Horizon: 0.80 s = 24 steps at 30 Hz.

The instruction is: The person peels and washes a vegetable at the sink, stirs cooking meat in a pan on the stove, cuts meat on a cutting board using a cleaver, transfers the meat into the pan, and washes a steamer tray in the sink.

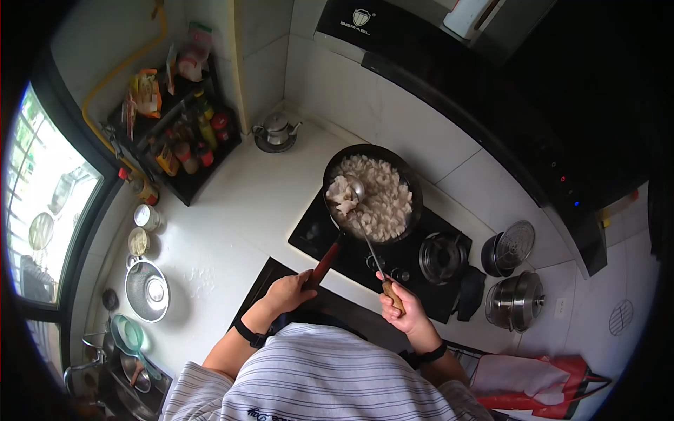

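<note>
A dark wok (415, 184) stands on the black gas stove, filled with pale, cooked-looking pieces of food (385, 188), perhaps sliced meat. My left hand (291, 292) is closed round the wok's reddish-brown handle (325, 262). In my right hand (404, 309) is the wooden grip of a metal ladle (375, 254). The ladle's bowl rests among the food at the left side of the wok, partly covered by pieces heaped beside it.
Right of the wok is a second burner (444, 258), with pots (514, 302) beyond it. A small metal teapot (276, 129) stands behind left. A metal colander (147, 290) and bowls line the window side, near the sink. The range hood (449, 105) overhangs the stove.
</note>
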Tool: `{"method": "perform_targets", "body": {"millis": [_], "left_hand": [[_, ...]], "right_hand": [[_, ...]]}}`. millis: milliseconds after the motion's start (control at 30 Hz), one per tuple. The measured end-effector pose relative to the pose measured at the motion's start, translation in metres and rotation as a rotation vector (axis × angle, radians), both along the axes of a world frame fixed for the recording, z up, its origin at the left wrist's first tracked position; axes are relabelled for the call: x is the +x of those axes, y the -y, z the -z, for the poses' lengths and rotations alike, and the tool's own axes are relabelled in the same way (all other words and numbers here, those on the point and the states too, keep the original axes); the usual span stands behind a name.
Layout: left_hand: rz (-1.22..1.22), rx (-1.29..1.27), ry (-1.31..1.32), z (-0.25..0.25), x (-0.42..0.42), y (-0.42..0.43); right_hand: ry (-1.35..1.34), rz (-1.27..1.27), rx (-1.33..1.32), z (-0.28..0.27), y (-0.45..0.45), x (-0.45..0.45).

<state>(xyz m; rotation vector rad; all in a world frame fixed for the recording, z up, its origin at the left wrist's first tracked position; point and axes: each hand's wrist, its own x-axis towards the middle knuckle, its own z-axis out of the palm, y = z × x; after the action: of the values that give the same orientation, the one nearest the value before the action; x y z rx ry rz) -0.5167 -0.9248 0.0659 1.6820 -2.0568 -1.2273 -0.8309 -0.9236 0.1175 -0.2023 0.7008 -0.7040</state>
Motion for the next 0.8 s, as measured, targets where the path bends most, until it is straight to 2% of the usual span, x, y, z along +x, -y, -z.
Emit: {"method": "perform_targets", "body": {"millis": [200, 400, 533, 633, 667, 700, 800], "left_hand": [[-0.033, -0.036, 0.022, 0.006, 0.007, -0.002], [-0.440, -0.108, 0.025, -0.002, 0.026, -0.050], [-0.768, -0.173, 0.103, 0.011, 0.035, -0.120], [-1.066, -0.257, 0.249, 0.021, 0.022, -0.195], [-1.139, -0.240, 0.241, 0.017, 0.016, -0.218], [-1.190, -0.275, 0.251, 0.020, 0.012, -0.242], [-1.381, -0.153, 0.275, 0.004, 0.005, -0.313]], "right_hand": [[0.082, 0.044, 0.004, -0.016, 0.003, -0.016], [0.146, 0.005, 0.056, -0.019, 0.025, -0.041], [0.242, -0.176, 0.054, -0.028, 0.045, -0.051], [0.132, -0.314, 0.015, -0.038, 0.059, -0.055], [0.142, -0.471, -0.013, -0.057, 0.056, -0.044], [-0.040, -0.442, -0.013, -0.076, 0.045, -0.029], [0.071, -0.682, -0.037, -0.094, 0.017, 0.015]]}}
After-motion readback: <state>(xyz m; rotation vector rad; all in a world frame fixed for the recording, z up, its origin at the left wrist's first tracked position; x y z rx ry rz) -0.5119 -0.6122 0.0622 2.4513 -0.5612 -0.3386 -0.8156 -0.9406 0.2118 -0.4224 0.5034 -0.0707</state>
